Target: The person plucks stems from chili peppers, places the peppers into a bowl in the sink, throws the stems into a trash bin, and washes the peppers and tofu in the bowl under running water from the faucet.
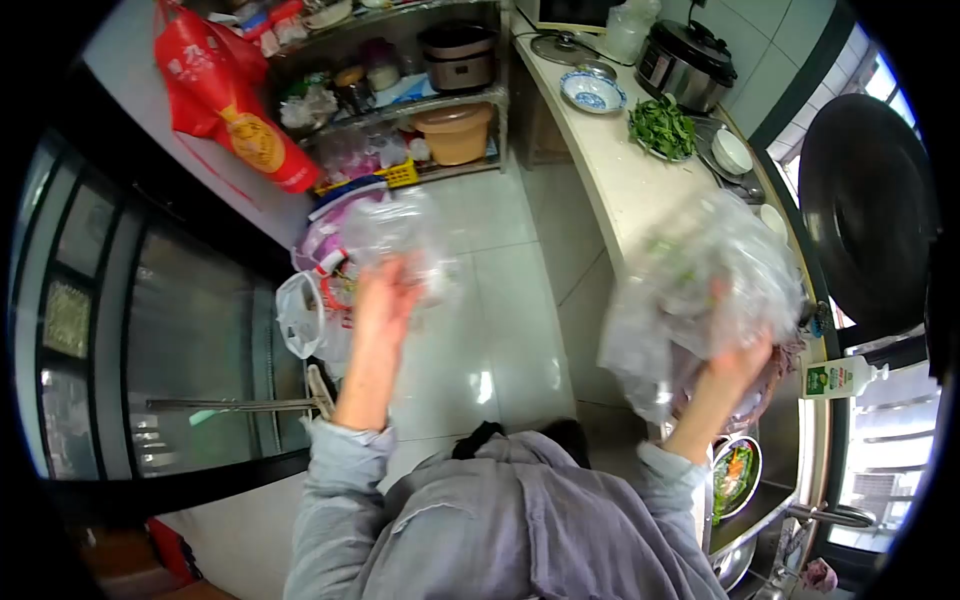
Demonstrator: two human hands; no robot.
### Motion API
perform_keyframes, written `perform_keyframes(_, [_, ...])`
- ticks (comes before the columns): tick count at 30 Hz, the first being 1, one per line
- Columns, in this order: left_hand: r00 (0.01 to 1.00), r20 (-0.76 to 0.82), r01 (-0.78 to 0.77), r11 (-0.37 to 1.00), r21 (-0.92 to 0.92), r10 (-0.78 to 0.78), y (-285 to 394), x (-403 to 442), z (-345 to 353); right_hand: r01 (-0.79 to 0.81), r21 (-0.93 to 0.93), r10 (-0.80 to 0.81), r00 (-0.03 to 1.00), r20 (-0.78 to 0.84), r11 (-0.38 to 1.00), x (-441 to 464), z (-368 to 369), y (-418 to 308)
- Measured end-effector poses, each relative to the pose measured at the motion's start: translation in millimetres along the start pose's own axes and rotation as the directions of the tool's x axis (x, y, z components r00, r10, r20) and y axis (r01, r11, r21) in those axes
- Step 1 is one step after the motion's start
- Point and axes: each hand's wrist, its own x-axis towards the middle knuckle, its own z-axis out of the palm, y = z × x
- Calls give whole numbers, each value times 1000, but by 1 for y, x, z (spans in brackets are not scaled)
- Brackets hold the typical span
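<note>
Plastic bag bulges beyond right hand, clamped on it; smaller bag gripped beyond left hand.

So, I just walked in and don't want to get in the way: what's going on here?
Someone's left hand holds a smaller clear plastic bag above the floor, while their right hand holds a larger clear bag near the counter. The blur hides whether either contains anything. Leafy greens sit farther along that counter.

small clear bag is left of larger bag.
</note>
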Motion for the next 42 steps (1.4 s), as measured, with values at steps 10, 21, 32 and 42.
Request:
perform_keyframes(10, [879,-472,-63,998,19,65,14,79,-138,-494,-150,512,851,119,856,78,25,263])
perform_keyframes(21, [625,-775,-17,994,110,97,10,189,-249,-680,-401,675,715,-182,613,177,17,472])
perform_keyframes(32, [532,-844,149,989,9,-72,-40,341,-318,-808,-450,702,569,-428,381,181,-47,609])
perform_keyframes(42, [757,-644,376,878,296,-107,-179,509,-482,-805,-479,683,570,-457,350,163,-180,735])
